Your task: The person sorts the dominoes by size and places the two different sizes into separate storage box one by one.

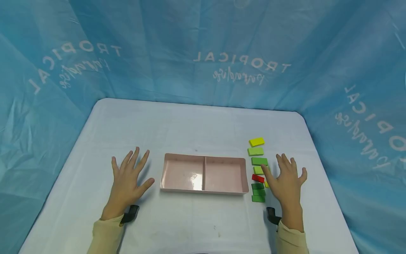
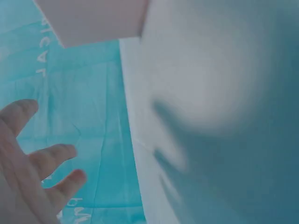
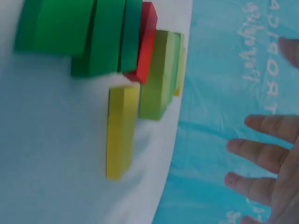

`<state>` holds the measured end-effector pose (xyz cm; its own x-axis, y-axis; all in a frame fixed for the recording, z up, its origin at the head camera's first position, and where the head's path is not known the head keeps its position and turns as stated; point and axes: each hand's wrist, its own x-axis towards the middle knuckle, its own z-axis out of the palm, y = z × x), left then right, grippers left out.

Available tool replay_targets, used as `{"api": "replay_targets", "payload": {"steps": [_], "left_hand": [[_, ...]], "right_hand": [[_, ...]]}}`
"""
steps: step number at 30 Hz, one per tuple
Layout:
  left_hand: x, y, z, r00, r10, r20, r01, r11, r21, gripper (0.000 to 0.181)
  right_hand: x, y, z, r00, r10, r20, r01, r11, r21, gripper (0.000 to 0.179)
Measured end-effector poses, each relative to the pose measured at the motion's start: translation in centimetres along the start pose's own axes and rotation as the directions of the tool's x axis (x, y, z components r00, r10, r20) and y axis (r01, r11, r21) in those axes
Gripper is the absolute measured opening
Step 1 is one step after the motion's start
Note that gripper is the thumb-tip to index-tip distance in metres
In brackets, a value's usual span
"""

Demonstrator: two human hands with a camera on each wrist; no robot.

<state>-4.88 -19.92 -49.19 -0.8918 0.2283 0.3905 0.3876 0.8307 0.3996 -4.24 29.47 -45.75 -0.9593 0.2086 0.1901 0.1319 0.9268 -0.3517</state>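
A pink tray (image 1: 204,192) with two compartments lies in the middle of the table, nothing inside it. Left of it my left hand (image 1: 125,183) hovers with fingers spread, holding nothing; in the left wrist view its fingers (image 2: 51,158) point up beside the tray's corner (image 2: 98,21). Over the right side my right hand (image 1: 287,181) is spread and holds nothing. Its thumb overlaps a column of small blocks in the head view. Among them are a red block (image 1: 258,178), a dark green block (image 1: 257,186), a green block (image 1: 259,161) and a yellow block (image 3: 122,133).
The table (image 1: 190,225) has a white cover. Blue curtains (image 1: 177,81) with white lettering hang behind it and along both sides. At the far end of the column sits another yellow block (image 1: 256,141). Dark straps with wrist cameras (image 1: 130,214) are on both wrists.
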Motion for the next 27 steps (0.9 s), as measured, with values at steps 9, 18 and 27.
{"api": "replay_targets", "payload": {"steps": [9, 18, 27], "left_hand": [[1.6, 1.2, 1.3, 0.983, -0.096, 0.154, 0.141, 0.94, -0.31, 0.082], [1.6, 1.7, 3.0, 0.918, -0.048, 0.393, 0.264, 0.814, -0.518, 0.14], [1.7, 1.2, 4.2, 0.909, -0.003, 0.417, 0.267, 0.773, -0.575, 0.149]], "right_hand": [[2.8, -1.2, 1.8, 0.992, 0.125, 0.002, -0.125, 0.992, -0.021, 0.067], [3.7, -1.1, 3.2, 0.973, 0.195, 0.125, -0.182, 0.977, -0.109, 0.077], [4.6, -0.7, 3.6, 0.961, 0.21, 0.18, -0.184, 0.971, -0.155, 0.081]]}}
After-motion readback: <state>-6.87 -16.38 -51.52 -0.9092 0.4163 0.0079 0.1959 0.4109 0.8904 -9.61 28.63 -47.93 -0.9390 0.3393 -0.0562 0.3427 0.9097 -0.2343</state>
